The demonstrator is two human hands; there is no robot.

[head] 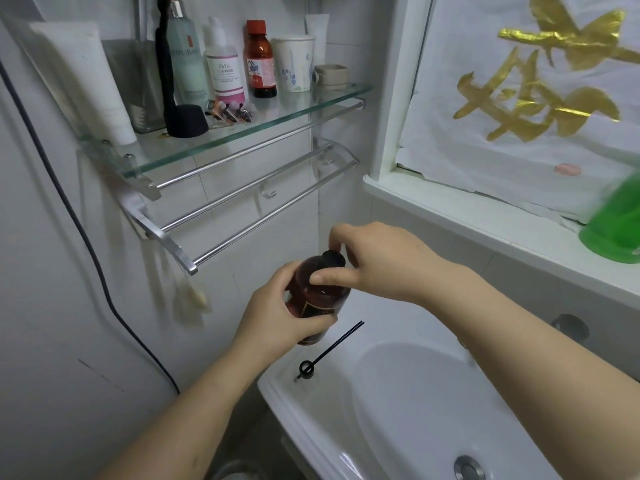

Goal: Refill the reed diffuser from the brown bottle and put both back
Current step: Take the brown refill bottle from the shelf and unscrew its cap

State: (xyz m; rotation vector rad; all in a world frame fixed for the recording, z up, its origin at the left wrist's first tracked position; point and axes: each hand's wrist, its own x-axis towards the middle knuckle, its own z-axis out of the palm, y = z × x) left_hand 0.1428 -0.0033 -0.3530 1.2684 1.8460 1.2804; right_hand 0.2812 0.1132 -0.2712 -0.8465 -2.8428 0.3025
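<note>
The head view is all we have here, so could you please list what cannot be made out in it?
- Dark bottle: label mostly covered by the left hand; liquid level unreadable.
- Its cap: the right hand fingers hide whether it is tight or loose.
- Green container: blurred, cut off by the right edge.
- Brown bottle on the glass shelf: label print too small.

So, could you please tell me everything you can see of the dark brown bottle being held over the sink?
The dark brown bottle looks like translucent, glossy glass or plastic, with rounded shoulders, a short neck and a black cap. A dark label with a thin pale edge shows low on its side. It is held tilted, top leaning away, above the sink's back corner. The left hand wraps its body from below; the right hand pinches the cap, thumb resting on the shoulder. It touches nothing else.
</note>
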